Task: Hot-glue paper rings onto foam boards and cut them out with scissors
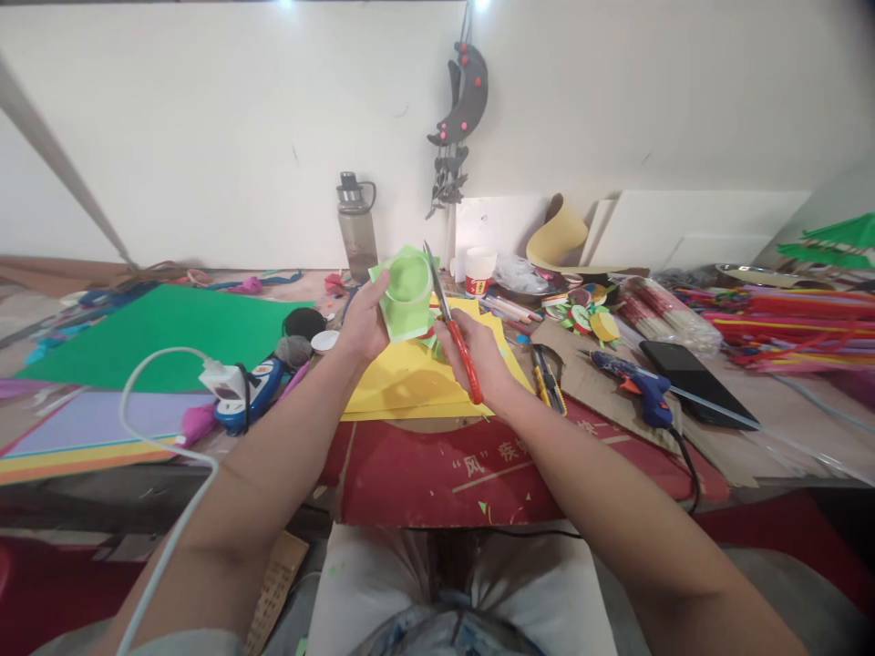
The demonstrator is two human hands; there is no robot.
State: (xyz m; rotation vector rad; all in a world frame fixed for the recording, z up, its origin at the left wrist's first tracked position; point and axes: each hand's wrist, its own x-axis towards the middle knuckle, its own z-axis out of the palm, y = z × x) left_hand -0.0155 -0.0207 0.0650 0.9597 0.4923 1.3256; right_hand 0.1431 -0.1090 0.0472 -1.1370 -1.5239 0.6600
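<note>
My left hand [365, 321] grips a light green sheet of paper [405, 321] by its left side, thumb on the front. A round, pale-rimmed shape [410, 281] sits on the sheet; whether it is a separate lid or ring I cannot tell. My right hand [482, 351] is closed around red-handled scissors [465, 353], whose blades point up beside the sheet's right edge. Whether the blades touch the paper I cannot make out. Below both hands lie yellow sheets [389, 383], with green scraps by my right hand.
On the right lie a utility knife [549, 381], a blue glue gun [643, 387] and a black phone [697, 383]. A bottle [356, 228] and a paper cup [480, 271] stand behind. Left are a green sheet [170, 333] and a power strip [252, 394] with a white cable [160, 355].
</note>
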